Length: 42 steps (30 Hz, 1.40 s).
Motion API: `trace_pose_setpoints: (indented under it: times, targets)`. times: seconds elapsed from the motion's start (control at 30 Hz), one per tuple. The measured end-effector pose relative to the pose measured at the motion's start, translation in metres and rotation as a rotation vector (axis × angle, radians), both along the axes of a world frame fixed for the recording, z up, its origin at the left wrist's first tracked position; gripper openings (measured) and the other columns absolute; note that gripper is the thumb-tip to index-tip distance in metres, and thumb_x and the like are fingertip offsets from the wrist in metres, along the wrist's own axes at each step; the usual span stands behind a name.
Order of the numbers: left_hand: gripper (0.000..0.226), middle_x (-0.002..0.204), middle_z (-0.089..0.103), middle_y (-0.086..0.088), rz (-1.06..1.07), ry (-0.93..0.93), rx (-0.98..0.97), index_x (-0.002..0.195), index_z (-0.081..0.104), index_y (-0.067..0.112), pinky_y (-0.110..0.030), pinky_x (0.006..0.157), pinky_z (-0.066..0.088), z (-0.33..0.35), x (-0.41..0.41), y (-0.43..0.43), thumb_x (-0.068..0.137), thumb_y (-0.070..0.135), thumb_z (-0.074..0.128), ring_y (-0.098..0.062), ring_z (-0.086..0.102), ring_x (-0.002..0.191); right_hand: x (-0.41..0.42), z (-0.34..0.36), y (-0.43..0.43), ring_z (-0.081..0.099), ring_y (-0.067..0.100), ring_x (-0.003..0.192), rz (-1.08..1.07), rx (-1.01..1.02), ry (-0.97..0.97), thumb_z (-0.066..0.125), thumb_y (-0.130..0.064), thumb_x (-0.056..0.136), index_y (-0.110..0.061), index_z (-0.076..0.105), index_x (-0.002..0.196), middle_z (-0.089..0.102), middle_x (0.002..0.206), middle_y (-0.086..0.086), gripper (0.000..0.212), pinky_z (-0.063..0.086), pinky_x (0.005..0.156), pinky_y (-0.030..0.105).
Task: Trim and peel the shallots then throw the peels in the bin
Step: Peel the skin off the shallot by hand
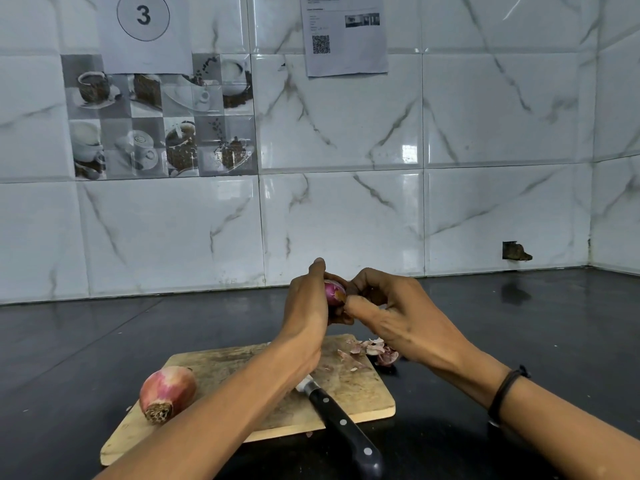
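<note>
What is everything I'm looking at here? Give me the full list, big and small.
held shallot: 1, purple, partly peeled, between both hands above the board
whole shallot: 1, pink-red, unpeeled, on the board's near left corner
peels: small pile, pale pink, at the board's far right corner, some on the counter
knife: 1, black riveted handle, lying on the board, handle past its near edge
cutting board: 1, pale wood, on the counter
counter: 1, black
wall tiles: white marbled, behind the counter; one panel shows coffee pictures
paper sheets: 2, white, on the wall; one marked 3, one with a QR code
wristband: 1, dark, right wrist
left hand: grips the held shallot
right hand: pinches its skin
</note>
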State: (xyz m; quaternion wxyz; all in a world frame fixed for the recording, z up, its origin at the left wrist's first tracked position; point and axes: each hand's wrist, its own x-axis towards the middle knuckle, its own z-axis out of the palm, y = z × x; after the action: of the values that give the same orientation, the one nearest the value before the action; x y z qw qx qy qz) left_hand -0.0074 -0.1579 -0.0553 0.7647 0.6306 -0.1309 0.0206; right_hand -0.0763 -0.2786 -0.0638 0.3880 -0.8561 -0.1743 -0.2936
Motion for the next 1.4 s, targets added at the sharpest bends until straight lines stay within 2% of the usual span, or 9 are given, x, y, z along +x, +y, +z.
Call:
trace_pose_setpoints:
  times: [0.33,0.57,0.73,0.9,0.97,1.07,1.13,1.23,1.4]
  targets:
    - [0.056,0.061,0.069,-0.005,0.034,-0.193,0.139,0.083,0.068,0.006,-0.048,0.081,0.056,-0.002,0.003,0.002,0.104,0.048,0.036,-0.021,0.063,0.052,-0.001,0.005,0.006,0.037,0.01,0.048,0.184,0.369,0.238,0.05,-0.021,0.102,-0.008,0.056,0.077,0.049,0.053,-0.002,0.029,0.027,0.042,0.018]
    - [0.054,0.068,0.07,-0.008,0.065,-0.323,0.233,0.082,0.064,0.008,-0.036,0.069,0.051,-0.001,-0.002,0.002,0.106,0.045,0.035,-0.019,0.06,0.049,0.007,0.003,0.001,0.034,0.012,0.051,0.326,0.614,0.326,0.049,-0.017,0.099,-0.004,0.055,0.077,0.046,0.066,0.006,0.027,0.021,0.037,0.017]
    - [0.053,0.069,0.068,-0.007,0.077,-0.394,0.296,0.084,0.064,0.007,-0.033,0.066,0.049,-0.003,-0.002,0.001,0.106,0.044,0.034,-0.017,0.06,0.049,0.01,0.004,-0.001,0.034,0.011,0.049,0.383,0.749,0.369,0.05,-0.014,0.095,-0.012,0.057,0.059,0.047,0.068,0.005,0.037,0.015,0.038,0.02]
    - [0.052,0.068,0.068,-0.009,0.032,-0.336,0.281,0.082,0.065,0.004,-0.024,0.056,0.05,-0.004,0.002,0.003,0.106,0.04,0.036,-0.019,0.059,0.052,0.017,0.007,-0.006,0.033,0.011,0.047,0.424,0.944,0.391,0.05,-0.013,0.092,-0.009,0.049,0.075,0.046,0.07,0.006,0.017,0.019,0.032,0.017]
    - [0.05,0.066,0.068,-0.008,-0.013,-0.234,0.217,0.078,0.065,0.006,-0.03,0.061,0.051,-0.005,0.003,0.004,0.106,0.038,0.038,-0.02,0.058,0.049,0.015,0.007,-0.009,0.035,0.012,0.048,0.37,0.873,0.373,0.052,-0.013,0.092,-0.007,0.051,0.077,0.049,0.071,0.006,0.017,0.017,0.036,0.019]
    - [0.049,0.061,0.069,-0.008,-0.037,-0.133,0.195,0.076,0.065,0.007,-0.036,0.068,0.053,-0.003,0.006,0.005,0.105,0.037,0.039,-0.02,0.055,0.044,0.01,0.0,-0.006,0.043,0.014,0.051,0.242,0.528,0.303,0.054,-0.014,0.097,-0.007,0.06,0.082,0.057,0.07,0.003,0.019,0.022,0.04,0.021]
    - [0.047,0.054,0.065,-0.008,-0.034,-0.081,0.162,0.075,0.063,0.005,-0.036,0.061,0.052,-0.001,0.007,0.005,0.104,0.035,0.041,-0.018,0.049,0.038,0.009,-0.002,-0.003,0.048,0.015,0.054,0.22,0.403,0.199,0.058,-0.008,0.096,-0.008,0.063,0.091,0.062,0.077,0.005,0.006,0.03,0.042,0.021]
    - [0.044,0.05,0.06,-0.008,-0.03,-0.024,0.142,0.08,0.063,0.004,-0.031,0.046,0.048,0.0,0.007,0.007,0.104,0.033,0.04,-0.016,0.046,0.037,0.008,0.001,-0.004,0.056,0.015,0.062,0.183,0.228,0.058,0.069,0.001,0.087,-0.021,0.07,0.103,0.067,0.093,0.0,0.027,0.046,0.057,0.021]
    - [0.042,0.047,0.053,-0.005,-0.063,-0.009,0.159,0.081,0.059,0.004,-0.029,0.042,0.045,0.0,0.007,0.007,0.104,0.034,0.04,-0.016,0.041,0.036,0.013,-0.002,-0.007,0.069,0.015,0.083,0.101,0.128,-0.018,0.078,-0.023,0.087,-0.03,0.078,0.098,0.072,0.103,-0.011,0.013,0.052,0.08,0.033]
